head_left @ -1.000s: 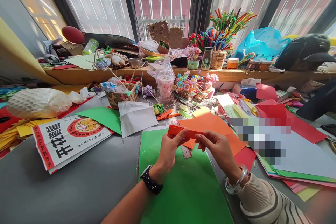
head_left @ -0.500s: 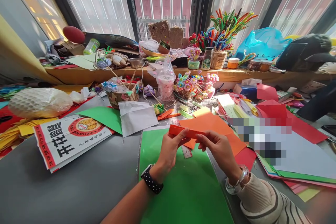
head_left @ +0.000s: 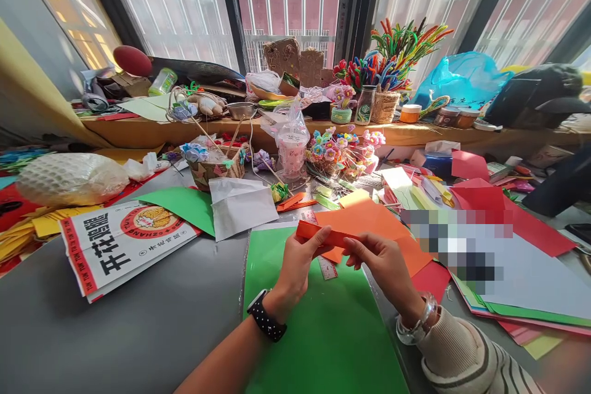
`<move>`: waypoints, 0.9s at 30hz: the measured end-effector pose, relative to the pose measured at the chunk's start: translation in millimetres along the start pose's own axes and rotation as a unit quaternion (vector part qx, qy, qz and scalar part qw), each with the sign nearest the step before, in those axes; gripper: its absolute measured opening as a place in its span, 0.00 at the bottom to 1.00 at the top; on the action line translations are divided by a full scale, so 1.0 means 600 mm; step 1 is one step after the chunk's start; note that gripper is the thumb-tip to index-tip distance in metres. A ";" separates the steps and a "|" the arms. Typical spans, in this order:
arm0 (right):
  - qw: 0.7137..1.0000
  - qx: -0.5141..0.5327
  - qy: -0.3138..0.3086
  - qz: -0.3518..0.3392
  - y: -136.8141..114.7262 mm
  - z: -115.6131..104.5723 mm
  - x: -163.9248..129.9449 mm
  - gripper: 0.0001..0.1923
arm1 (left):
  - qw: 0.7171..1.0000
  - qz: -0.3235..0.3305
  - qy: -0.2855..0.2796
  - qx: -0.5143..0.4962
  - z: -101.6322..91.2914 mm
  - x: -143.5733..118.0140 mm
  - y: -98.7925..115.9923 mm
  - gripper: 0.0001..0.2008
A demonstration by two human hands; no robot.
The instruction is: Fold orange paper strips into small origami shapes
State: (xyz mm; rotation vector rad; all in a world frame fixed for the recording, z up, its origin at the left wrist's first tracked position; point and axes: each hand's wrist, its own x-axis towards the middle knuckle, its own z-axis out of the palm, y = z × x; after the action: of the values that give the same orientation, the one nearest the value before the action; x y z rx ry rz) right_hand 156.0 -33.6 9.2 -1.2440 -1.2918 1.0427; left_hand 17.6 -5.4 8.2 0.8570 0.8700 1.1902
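Note:
A narrow folded strip of orange paper is stretched between my two hands. My left hand pinches its left part, thumb on top. At the right end, my right hand has its thumb and fingers closed on the paper. Both hands hover over a green sheet. Under and behind the strip lie larger orange sheets and a ruler, partly covered. What the fingertips behind the strip do is hidden.
Left of the green sheet lie a printed paper bag and a white napkin. A pink drink cup and a basket of flowers stand behind. Stacked coloured paper fills the right. Pipe cleaners stand on the sill.
My right hand's fingers have shifted slightly left along the strip's right end. My left hand keeps its pinch, and the surroundings look the same.

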 end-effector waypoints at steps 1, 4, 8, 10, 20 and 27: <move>1.000 -0.005 -0.003 0.001 -0.001 0.000 0.000 0.13 | 1.000 0.002 0.001 0.002 -0.001 0.001 -0.001 0.10; 1.000 -0.010 -0.016 0.003 -0.004 0.000 -0.001 0.14 | 1.000 0.008 0.005 0.006 -0.002 0.002 -0.002 0.10; 1.000 0.008 -0.016 0.013 -0.005 0.001 -0.001 0.14 | 0.999 0.012 -0.025 0.019 0.001 0.001 -0.001 0.10; 1.000 0.017 -0.016 0.019 -0.005 0.002 -0.001 0.15 | 0.997 0.015 -0.065 0.035 0.004 -0.001 0.000 0.10; 0.998 0.042 -0.032 0.025 -0.004 0.003 -0.002 0.14 | 0.996 0.031 -0.066 0.058 0.004 -0.003 0.002 0.08; 0.998 0.047 -0.041 0.028 -0.003 0.005 -0.002 0.14 | 0.996 0.041 -0.046 0.071 0.004 -0.003 -0.002 0.08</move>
State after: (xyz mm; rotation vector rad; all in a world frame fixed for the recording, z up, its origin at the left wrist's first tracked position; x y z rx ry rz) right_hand 153.1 -34.9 10.4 -1.1833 -1.2607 1.1920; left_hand 19.8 -7.3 8.1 1.0626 0.8583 1.1608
